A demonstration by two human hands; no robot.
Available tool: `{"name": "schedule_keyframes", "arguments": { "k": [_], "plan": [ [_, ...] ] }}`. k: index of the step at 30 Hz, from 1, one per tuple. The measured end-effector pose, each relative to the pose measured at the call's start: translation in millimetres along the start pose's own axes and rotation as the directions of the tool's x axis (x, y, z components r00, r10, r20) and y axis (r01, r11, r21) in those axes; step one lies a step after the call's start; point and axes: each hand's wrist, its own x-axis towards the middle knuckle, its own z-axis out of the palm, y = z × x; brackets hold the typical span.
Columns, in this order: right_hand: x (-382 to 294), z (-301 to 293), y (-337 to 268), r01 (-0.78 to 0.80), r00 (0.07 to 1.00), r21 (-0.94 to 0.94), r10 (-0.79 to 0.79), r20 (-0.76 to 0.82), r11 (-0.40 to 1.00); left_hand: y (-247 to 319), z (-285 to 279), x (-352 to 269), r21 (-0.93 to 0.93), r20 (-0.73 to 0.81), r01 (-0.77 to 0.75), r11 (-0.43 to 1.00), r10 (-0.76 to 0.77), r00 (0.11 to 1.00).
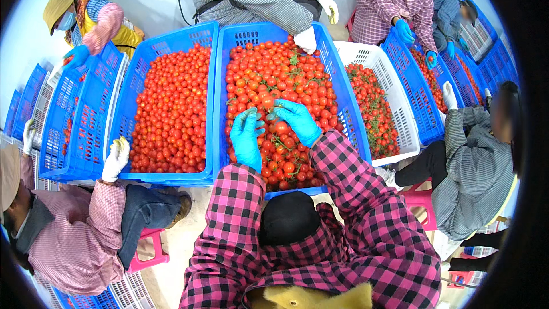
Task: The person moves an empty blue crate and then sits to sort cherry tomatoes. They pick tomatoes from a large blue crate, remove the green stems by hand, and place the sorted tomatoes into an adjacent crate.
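Both my hands wear bright blue gloves and hover over the middle blue plastic crate (223,107), heaped with red cherry tomatoes (279,66), some with green stems. My left hand (248,139) has its fingers bent, fingertips pointing away from me. Across from it, my right hand (298,121) brings thumb and fingers close together. A slightly blurred cherry tomato (267,102) shows just beyond the fingertips of both hands; whether either hand grips it cannot be made out. Another tomato (282,127) lies beneath my right fingers.
On the left, another blue crate (165,176) holds stemless-looking tomatoes. A white crate (396,159) of tomatoes with many green stems stands right. Opposite, a co-worker's white-gloved hand (305,40) reaches into my crate. Other people sit close at both sides, one on a pink stool (150,251).
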Motion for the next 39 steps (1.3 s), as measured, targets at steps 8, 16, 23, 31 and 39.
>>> {"name": "schedule_keyframes", "arguments": {
  "k": [8,16,23,31,39],
  "plan": [
    [-6,-10,3,-0.027,0.998,-0.13,0.034,0.051,0.991,-23,14,4,0.274,0.187,-0.404,0.872,0.364,0.912],
    [-3,-14,18,0.137,0.99,-0.423,-0.14,0.023,0.896,-18,8,7,0.196,0.143,-0.171,0.966,0.144,0.979],
    [-3,-13,19,0.001,0.999,-0.155,-0.008,-0.045,0.988,-4,3,-5,-0.112,0.103,0.081,0.99,-0.069,0.992],
    [-13,-21,-3,-0.162,0.956,-0.075,0.176,0.236,0.984,-3,-7,5,0.234,0.279,0.182,0.955,-0.245,0.929],
    [-3,-41,1,0.076,0.928,-0.189,0.0,0.372,0.979,-1,2,2,0.302,0.295,0.114,0.947,-0.206,0.933]
  ]
}}
